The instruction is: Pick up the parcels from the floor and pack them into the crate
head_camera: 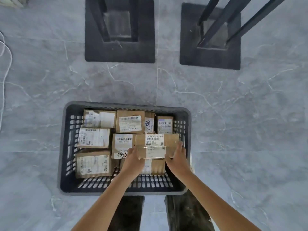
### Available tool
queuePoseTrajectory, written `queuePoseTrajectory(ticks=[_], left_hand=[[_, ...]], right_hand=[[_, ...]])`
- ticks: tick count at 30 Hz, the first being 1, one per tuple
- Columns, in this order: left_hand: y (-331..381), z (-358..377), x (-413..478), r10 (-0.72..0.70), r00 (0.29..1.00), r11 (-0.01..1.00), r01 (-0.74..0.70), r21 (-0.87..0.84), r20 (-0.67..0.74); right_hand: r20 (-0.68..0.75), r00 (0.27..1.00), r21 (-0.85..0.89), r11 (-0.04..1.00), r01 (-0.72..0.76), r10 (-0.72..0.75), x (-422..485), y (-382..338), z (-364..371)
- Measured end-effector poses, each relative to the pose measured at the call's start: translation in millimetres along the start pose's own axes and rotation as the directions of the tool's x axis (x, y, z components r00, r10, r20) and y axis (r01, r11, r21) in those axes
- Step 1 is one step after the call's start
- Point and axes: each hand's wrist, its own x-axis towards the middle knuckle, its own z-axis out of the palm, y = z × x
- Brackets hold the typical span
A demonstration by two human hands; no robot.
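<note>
Both grips clasp the held parcel point(156, 144), a brown cardboard box with a white barcode label; the left grip point(135, 160) curls round its left end and the right grip point(177, 157) round its right end, so the box spans the gap between them, over the right half of the dark slotted crate point(186, 117). Under the grips lies a lower parcel point(154, 166), partly hidden. Just left of the left grip a pen-marked parcel point(122, 145) meets the held box's left edge, though whether they touch cannot be told. Further left, two labelled parcels point(93, 137) sit along the crate's left wall. Beyond the grips a far row of parcels point(130, 121) lines the far wall. Right of the right grip the crate's right wall stands close, leaving only a narrow gap; on the person's side of the grips a bare strip of crate bottom point(125, 182) shows. Around the crate the grey tiled floor point(241, 122) lies open on both sides; two black post bases point(120, 52) stand well beyond; a white cord point(6, 64) runs far left.
</note>
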Motion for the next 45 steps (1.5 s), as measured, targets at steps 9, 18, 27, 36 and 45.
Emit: queuePoseTrajectory(ticks=[9,18,27,36,45], left_hand=[[-28.0,57.5,43.2,0.027,0.999,0.969,-0.031,0.247,0.02],[-42.3,82.1,49.8,0.122,0.991,0.607,-0.124,0.785,0.062],[-15.1,33.7,11.8,0.209,0.977,0.626,-0.166,0.762,0.041],[98.4,-86.3,-128.2,0.398,0.91,0.763,-0.258,0.593,-0.116],[245.4,-217.0,-343.3,0.702,0.637,0.68,-0.466,0.566,-0.319]], right_hand=[[0.186,0.98,0.175,0.98,-0.099,0.066,58.7,44.0,29.2],[0.235,0.953,0.256,0.934,-0.251,0.192,75.9,51.0,33.7],[0.147,0.987,0.065,0.995,-0.072,0.062,28.6,30.9,-5.1],[0.037,0.996,0.112,0.991,0.075,-0.08,-102.6,-47.7,-117.1],[-0.311,0.86,0.154,0.871,0.466,-0.405,-281.6,-180.9,-291.4]])
